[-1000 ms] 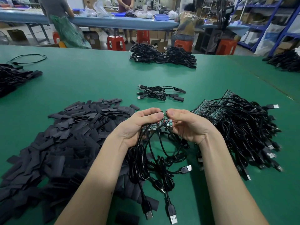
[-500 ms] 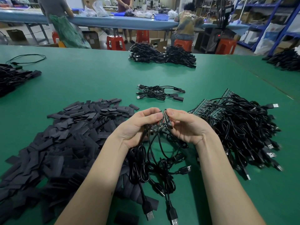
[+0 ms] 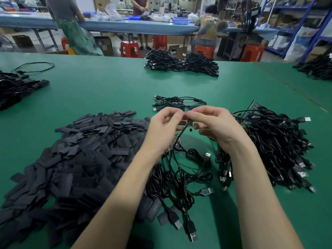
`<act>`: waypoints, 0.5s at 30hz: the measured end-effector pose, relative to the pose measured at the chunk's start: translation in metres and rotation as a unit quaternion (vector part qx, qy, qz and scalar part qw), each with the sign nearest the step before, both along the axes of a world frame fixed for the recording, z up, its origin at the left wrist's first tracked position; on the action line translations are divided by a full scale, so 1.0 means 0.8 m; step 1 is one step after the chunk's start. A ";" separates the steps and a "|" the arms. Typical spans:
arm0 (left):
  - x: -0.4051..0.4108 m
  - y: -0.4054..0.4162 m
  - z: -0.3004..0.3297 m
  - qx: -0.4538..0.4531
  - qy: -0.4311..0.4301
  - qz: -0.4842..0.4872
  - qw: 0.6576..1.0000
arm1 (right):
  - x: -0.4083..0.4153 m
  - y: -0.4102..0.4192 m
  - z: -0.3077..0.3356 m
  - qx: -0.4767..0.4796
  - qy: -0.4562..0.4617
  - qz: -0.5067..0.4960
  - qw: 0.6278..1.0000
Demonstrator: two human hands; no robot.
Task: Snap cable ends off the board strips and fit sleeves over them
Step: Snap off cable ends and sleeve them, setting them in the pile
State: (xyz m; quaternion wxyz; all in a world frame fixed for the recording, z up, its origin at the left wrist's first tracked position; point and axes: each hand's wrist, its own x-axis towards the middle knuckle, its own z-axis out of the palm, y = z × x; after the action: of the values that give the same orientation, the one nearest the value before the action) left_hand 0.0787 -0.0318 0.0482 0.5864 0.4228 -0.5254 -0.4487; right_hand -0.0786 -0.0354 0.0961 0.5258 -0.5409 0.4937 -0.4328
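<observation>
My left hand (image 3: 164, 126) and my right hand (image 3: 215, 125) are raised above the table with their fingertips meeting. Between them they pinch a cable end (image 3: 190, 125), a small green board piece whose black cable hangs down from it. A bit of the board strip (image 3: 173, 143) shows under my left palm; how it is held is hidden. The strip's other cables (image 3: 179, 175) trail onto the green table (image 3: 107, 90) with their USB plugs toward me. A big heap of flat black sleeves (image 3: 80, 159) lies to the left.
A pile of cables on board strips (image 3: 273, 141) lies at the right. Behind the hands sits a small bundle of cables (image 3: 179, 103). More cable heaps lie at the far middle (image 3: 181, 64), far left (image 3: 14, 87) and far right (image 3: 318, 68). People work at a blue table beyond.
Both hands have lifted and moved away from me. The strip held flat between them earlier now sits under my left palm, and a single small board end with its cable hangs at the fingertips.
</observation>
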 end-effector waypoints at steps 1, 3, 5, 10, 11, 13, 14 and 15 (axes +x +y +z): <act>-0.008 0.001 -0.001 0.031 0.055 -0.032 0.997 | -0.001 -0.001 -0.002 0.009 -0.020 -0.023 0.999; -0.020 0.005 -0.010 0.076 0.114 -0.083 0.987 | -0.004 -0.002 -0.004 0.027 -0.075 -0.039 0.996; -0.026 0.010 -0.019 0.108 0.141 -0.104 0.979 | -0.009 -0.002 -0.005 0.035 -0.061 -0.038 0.997; -0.031 0.012 -0.032 0.150 0.100 -0.117 0.977 | -0.016 0.000 0.004 -0.020 0.195 -0.074 0.978; -0.032 0.012 -0.035 0.152 0.101 -0.118 0.976 | -0.016 0.001 0.010 -0.052 0.223 -0.098 0.969; -0.033 0.012 -0.036 0.159 0.110 -0.117 0.974 | -0.008 0.005 0.024 -0.114 0.254 -0.121 0.953; -0.033 0.014 -0.034 0.164 0.111 -0.113 0.974 | 0.002 0.007 0.030 -0.137 0.273 -0.112 0.946; -0.033 0.013 -0.035 0.158 0.104 -0.108 0.976 | 0.016 0.008 0.034 -0.153 0.302 -0.090 0.937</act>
State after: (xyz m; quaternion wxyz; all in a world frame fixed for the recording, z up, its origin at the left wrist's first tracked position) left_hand 0.0519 -0.0210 0.0204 0.5119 0.4019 -0.4267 -0.6279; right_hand -0.0659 -0.0288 0.1234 0.2217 -0.6734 0.6039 -0.3643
